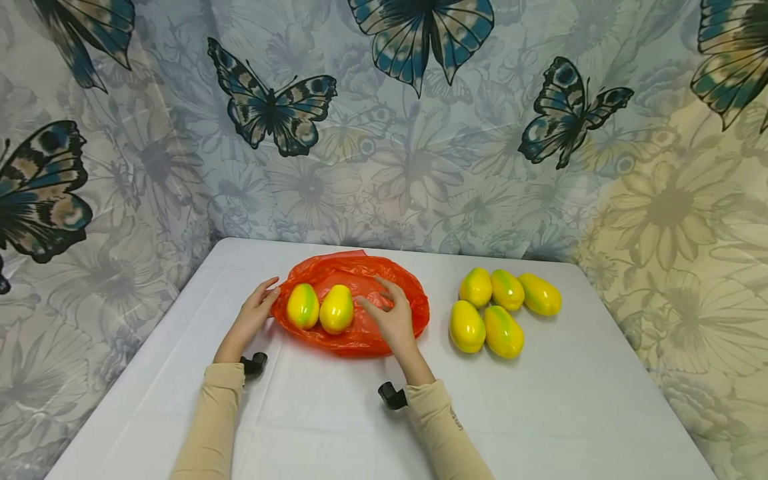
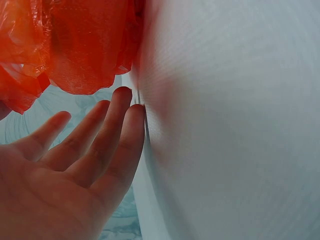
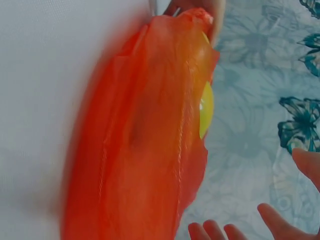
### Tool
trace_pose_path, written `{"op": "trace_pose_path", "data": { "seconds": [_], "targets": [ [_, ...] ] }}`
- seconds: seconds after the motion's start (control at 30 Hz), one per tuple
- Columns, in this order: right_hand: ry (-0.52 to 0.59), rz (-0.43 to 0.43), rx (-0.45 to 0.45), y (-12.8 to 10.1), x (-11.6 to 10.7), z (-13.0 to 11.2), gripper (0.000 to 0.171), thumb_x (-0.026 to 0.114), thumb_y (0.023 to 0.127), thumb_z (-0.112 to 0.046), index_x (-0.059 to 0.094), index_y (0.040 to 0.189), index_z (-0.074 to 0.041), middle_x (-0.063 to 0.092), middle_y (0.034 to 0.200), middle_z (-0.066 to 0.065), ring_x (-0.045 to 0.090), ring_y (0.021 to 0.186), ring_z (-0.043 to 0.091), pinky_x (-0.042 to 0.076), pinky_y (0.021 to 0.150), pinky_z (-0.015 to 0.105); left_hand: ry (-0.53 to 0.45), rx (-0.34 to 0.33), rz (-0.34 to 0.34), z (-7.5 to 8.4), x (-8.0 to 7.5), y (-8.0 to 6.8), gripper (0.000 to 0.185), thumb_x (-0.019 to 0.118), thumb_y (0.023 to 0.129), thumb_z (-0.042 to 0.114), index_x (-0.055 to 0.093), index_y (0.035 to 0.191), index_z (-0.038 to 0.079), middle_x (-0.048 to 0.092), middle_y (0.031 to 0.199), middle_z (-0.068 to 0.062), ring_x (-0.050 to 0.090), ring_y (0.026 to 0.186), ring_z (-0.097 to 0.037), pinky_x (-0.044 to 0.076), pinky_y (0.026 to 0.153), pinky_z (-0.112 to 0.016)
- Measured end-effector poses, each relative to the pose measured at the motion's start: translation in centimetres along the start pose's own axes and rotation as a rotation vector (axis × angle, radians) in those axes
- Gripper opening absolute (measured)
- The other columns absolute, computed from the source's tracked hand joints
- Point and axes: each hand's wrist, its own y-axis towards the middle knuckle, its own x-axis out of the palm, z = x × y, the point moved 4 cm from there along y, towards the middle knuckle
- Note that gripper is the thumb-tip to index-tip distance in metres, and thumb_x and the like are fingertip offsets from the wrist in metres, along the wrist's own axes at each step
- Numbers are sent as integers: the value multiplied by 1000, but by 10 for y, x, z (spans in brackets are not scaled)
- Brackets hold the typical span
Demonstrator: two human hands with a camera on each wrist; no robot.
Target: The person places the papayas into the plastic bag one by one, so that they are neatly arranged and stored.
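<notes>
On the white tabletop, set in a corner of butterfly-printed cloth, an orange plastic bag lies spread flat just left of the middle, with two yellow-green mangoes lying side by side on its near-left part, touching each other. At the bag's left edge is the left hand; its grip is open, the fingers straight and close together, with the fingertips against the tabletop just beside the bag's crumpled rim, and it has hold of nothing. From the left wrist view the bag hangs into the frame above those fingertips, close to them; whether they touch the plastic I cannot tell. Over the right half of the bag is the right hand, palm down, fingers spread and straight; its grip is likewise open, and in the head view it rests on or just above the plastic, just to the right of the nearer mango, holding nothing. The right wrist view is blurred, showing mostly orange plastic with a sliver of yellow fruit at its edge. Well to the right of the bag, on the bare tabletop, five more mangoes lie in a loose cluster, three behind and two in front, apart from both hands. Both forearms wear beige sleeves.
</notes>
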Motion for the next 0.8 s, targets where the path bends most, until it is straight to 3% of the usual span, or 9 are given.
{"op": "trace_pose_path", "data": {
  "seconds": [0.17, 0.37, 0.8],
  "targets": [
    [-6, 0, -24, 0, -10, -2, 58, 78, 83, -27, 57, 136, -14, 50, 143, 9, 47, 131, 36, 45, 103, 54, -8, 0, -4, 3, 0, -1, 64, 36, 104, 45, 22, 156, 10, 39, 150, -28, 48, 132, -41, 52, 98, -44],
    [-4, 12, -17, -1, -25, -4, 55, 78, 84, -28, 59, 133, -18, 51, 143, 6, 46, 132, 36, 44, 105, 54, 0, -6, -5, 3, 2, -1, 64, 36, 104, 45, 22, 156, 10, 39, 150, -28, 48, 132, -41, 52, 97, -42],
    [-29, 52, -9, 7, -56, 3, 53, 74, 87, -26, 57, 135, -10, 53, 143, 10, 49, 130, 35, 43, 107, 53, 15, -2, -6, 1, 0, -2, 64, 36, 104, 47, 24, 155, 10, 39, 150, -27, 47, 132, -41, 51, 98, -43]
  ]
}}
